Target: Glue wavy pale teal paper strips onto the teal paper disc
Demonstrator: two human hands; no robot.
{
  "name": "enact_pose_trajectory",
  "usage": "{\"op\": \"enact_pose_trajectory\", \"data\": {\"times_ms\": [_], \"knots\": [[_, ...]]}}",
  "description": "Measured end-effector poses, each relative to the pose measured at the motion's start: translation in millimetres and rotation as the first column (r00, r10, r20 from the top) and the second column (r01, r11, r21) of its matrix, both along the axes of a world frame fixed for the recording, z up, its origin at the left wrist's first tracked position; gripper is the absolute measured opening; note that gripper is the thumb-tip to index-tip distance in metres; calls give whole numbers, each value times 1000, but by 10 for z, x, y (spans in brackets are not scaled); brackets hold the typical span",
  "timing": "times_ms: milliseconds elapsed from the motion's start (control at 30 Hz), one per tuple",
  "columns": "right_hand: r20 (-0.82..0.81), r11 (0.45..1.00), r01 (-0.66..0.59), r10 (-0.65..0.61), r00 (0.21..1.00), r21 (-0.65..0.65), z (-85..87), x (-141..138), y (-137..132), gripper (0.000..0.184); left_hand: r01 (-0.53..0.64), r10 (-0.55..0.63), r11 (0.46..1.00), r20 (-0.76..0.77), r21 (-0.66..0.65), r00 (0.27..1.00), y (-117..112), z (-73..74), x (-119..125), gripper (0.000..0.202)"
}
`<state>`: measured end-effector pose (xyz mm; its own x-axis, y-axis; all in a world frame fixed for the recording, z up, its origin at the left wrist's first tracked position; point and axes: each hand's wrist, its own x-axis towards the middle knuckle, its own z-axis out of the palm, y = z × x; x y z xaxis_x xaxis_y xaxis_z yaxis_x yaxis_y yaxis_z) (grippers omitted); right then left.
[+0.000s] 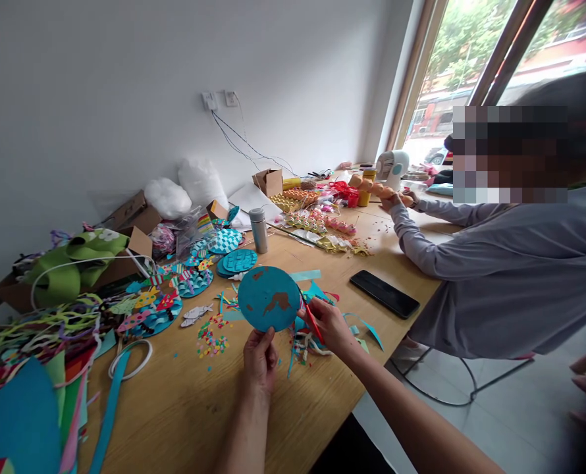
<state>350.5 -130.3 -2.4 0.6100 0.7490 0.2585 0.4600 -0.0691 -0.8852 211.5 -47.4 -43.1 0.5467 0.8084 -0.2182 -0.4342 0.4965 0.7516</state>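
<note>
My left hand [262, 359] pinches the lower edge of a round blue disc [263, 286], holding it up above the table. Brown patches show on the disc's face. In my right hand [330, 326] is a pair of red-handled scissors [314, 324], its blades at the disc's right edge. Whether the blades are apart I cannot tell. Beneath and behind my right hand lie blue paper scraps [317, 291] and pale strips. Small coloured paper dots [213, 337] are scattered left of the disc, beside a grey fish cutout [195, 315].
A black phone [384, 293] lies to the right. Behind the disc stand a metal bottle [258, 230] and decorated blue discs [237, 261]. Coloured paper and cords [70, 329] crowd the left. Across the right side, a person in grey [500, 263] holds an orange egg-carton strip [372, 187].
</note>
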Motion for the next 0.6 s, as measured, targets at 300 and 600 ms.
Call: {"op": "enact_pose_trajectory", "data": {"times_ms": [300,600], "knots": [[-15,1000,11,-11,1000,16,-20,7,-48,51,1,0,1000,23,-1,1000,17,12,-7,48],[-110,971,112,-91,990,209,17,-141,-133,39,54,-54,999,40,3,998,15,5,-26,46]]}}
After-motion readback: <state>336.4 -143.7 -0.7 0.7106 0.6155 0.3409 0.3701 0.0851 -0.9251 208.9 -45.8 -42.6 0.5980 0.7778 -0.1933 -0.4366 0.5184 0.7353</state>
